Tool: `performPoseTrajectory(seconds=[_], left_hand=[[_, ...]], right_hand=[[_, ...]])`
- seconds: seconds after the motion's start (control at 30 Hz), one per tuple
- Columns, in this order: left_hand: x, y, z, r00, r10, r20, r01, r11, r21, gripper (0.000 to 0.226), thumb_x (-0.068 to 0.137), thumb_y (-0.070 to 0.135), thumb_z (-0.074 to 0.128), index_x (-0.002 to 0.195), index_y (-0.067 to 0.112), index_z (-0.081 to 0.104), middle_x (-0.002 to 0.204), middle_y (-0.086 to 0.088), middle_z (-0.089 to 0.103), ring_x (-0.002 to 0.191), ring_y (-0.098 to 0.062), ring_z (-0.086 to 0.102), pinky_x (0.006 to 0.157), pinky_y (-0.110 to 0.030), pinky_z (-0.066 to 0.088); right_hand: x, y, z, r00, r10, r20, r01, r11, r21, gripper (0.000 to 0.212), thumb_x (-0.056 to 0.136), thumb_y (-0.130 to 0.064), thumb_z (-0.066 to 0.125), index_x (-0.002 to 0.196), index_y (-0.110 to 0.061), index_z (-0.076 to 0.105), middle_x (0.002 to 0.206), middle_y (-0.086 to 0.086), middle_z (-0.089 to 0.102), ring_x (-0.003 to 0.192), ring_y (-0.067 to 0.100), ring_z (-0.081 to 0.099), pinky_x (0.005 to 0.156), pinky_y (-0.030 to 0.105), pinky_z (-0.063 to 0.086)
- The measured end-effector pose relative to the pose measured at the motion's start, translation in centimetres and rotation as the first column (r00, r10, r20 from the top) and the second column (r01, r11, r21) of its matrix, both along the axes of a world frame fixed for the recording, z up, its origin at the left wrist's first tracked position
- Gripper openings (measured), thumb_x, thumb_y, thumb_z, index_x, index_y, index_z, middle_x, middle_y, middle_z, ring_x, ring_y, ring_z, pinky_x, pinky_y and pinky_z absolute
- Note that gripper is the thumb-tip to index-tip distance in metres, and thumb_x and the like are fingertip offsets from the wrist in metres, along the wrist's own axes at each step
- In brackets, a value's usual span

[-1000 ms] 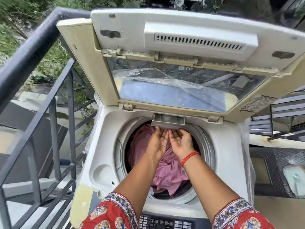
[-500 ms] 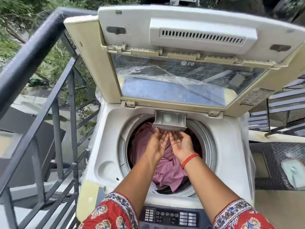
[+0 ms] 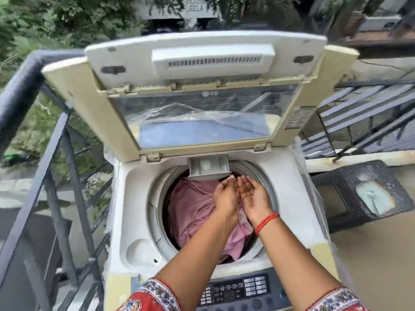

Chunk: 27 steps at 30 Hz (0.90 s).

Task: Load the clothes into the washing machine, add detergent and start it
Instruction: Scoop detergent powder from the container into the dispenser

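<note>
A white top-loading washing machine [image 3: 139, 198] stands with its lid [image 3: 94, 104] raised upright. Pink clothes [image 3: 193, 207] fill the drum. At the drum's back rim a small detergent drawer [image 3: 208, 168] is pulled out, with pale powder inside. My left hand [image 3: 225, 195] and my right hand [image 3: 252, 196] hover side by side over the clothes, just below and right of the drawer, palms up, fingers straight, holding nothing. A red thread bracelet circles my right wrist. The dark control panel [image 3: 233, 290] lies at the front edge.
A dark metal railing [image 3: 51, 153] runs close along the left side. On the right stand a dark woven stool [image 3: 336, 187] and more railing [image 3: 359, 113]. Clear plastic film [image 3: 190, 113] clings to the lid's window. Trees and buildings lie beyond.
The detergent drawer has slid further out from the rim. Both hands have drawn back from its front edge, shifting right and turning palms up. The camera view has tilted upward.
</note>
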<state>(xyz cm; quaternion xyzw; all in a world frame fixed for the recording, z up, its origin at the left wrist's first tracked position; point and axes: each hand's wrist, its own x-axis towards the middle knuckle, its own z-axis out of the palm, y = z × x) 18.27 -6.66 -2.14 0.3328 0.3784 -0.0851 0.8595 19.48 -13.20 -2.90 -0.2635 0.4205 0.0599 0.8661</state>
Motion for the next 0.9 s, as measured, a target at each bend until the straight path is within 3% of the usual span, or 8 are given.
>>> performPoseTrajectory(seconds=[0.2, 0.4, 0.47, 0.5, 0.57, 0.7, 0.8, 0.9], left_hand=[[-0.2, -10.3, 3.9, 0.939, -0.331, 0.097, 0.302, 0.926, 0.228, 0.007, 0.09, 0.008, 0.062, 0.084, 0.012, 0.064, 0.08, -0.007, 0.068, 0.077, -0.017, 0.065, 0.079, -0.029, 0.054], [-2.0, -22.9, 5.7, 0.712, -0.681, 0.17, 0.546, 0.689, 0.476, 0.014, 0.09, 0.02, 0.065, 0.097, 0.009, 0.067, 0.088, -0.004, 0.071, 0.079, -0.012, 0.066, 0.078, -0.024, 0.054], [-2.4, -26.6, 5.4, 0.636, -0.758, 0.145, 0.598, 0.602, 0.529, 0.013, 0.09, 0.02, 0.066, 0.098, 0.01, 0.067, 0.091, -0.005, 0.072, 0.082, -0.015, 0.067, 0.081, -0.026, 0.055], [-2.5, -28.4, 5.3, 0.596, -0.794, 0.118, 0.619, 0.548, 0.563, 0.012, 0.089, 0.021, 0.066, 0.097, 0.012, 0.067, 0.094, -0.006, 0.073, 0.086, -0.017, 0.068, 0.085, -0.03, 0.055], [-2.5, -32.0, 4.8, 0.515, -0.854, 0.072, 0.641, 0.44, 0.629, 0.013, 0.089, 0.023, 0.066, 0.098, 0.014, 0.067, 0.097, -0.008, 0.073, 0.09, -0.018, 0.068, 0.088, -0.032, 0.054], [-1.8, -38.1, 2.9, 0.385, -0.923, -0.007, 0.632, 0.258, 0.731, 0.015, 0.089, 0.029, 0.067, 0.095, 0.015, 0.068, 0.095, -0.006, 0.073, 0.089, -0.018, 0.068, 0.086, -0.03, 0.054], [-0.6, -42.2, 1.0, 0.331, -0.942, -0.062, 0.631, 0.172, 0.757, 0.016, 0.089, 0.03, 0.066, 0.089, 0.014, 0.067, 0.088, -0.006, 0.073, 0.078, -0.016, 0.066, 0.079, -0.029, 0.052], [1.4, -45.8, -1.2, 0.283, -0.945, -0.166, 0.582, 0.032, 0.812, 0.021, 0.089, 0.032, 0.065, 0.091, 0.012, 0.067, 0.086, -0.001, 0.07, 0.082, -0.016, 0.064, 0.074, -0.025, 0.047]], right_hand=[[-1.7, -9.9, 2.4, 0.974, -0.145, 0.176, 0.162, 0.983, -0.091, 0.013, 0.093, -0.008, 0.053, 0.096, -0.001, 0.063, 0.08, 0.009, 0.071, 0.073, 0.013, 0.071, 0.071, 0.02, 0.058], [-5.1, -22.2, 4.6, 0.913, -0.315, 0.259, 0.368, 0.91, -0.193, 0.031, 0.095, -0.012, 0.049, 0.079, -0.004, 0.073, 0.076, 0.007, 0.074, 0.075, 0.014, 0.07, 0.08, 0.023, 0.055], [-6.1, -25.6, 4.6, 0.904, -0.346, 0.252, 0.404, 0.883, -0.238, 0.024, 0.087, -0.02, 0.06, 0.092, 0.001, 0.071, 0.092, 0.014, 0.072, 0.091, 0.024, 0.067, 0.093, 0.032, 0.05], [-6.6, -27.3, 4.3, 0.899, -0.368, 0.237, 0.424, 0.867, -0.263, 0.039, 0.079, -0.025, 0.067, 0.104, 0.004, 0.067, 0.102, 0.018, 0.069, 0.1, 0.029, 0.064, 0.098, 0.037, 0.046], [-7.5, -31.0, 3.7, 0.894, -0.408, 0.183, 0.447, 0.835, -0.32, 0.058, 0.072, -0.027, 0.072, 0.119, 0.005, 0.059, 0.111, 0.024, 0.061, 0.103, 0.033, 0.058, 0.093, 0.039, 0.046], [-8.3, -37.1, 2.4, 0.878, -0.449, 0.168, 0.477, 0.784, -0.398, 0.023, 0.088, -0.005, 0.061, 0.111, -0.007, 0.061, 0.104, 0.023, 0.066, 0.093, 0.031, 0.064, 0.077, 0.034, 0.053], [-8.5, -41.6, 1.2, 0.9, -0.414, 0.135, 0.424, 0.765, -0.484, 0.016, 0.087, 0.0, 0.062, 0.102, -0.008, 0.063, 0.101, 0.017, 0.069, 0.086, 0.022, 0.067, 0.075, 0.027, 0.056], [-8.2, -46.1, -0.4, 0.92, -0.381, 0.095, 0.37, 0.762, -0.531, 0.018, 0.087, 0.003, 0.063, 0.1, -0.011, 0.063, 0.099, 0.009, 0.068, 0.084, 0.011, 0.066, 0.078, 0.021, 0.054]])
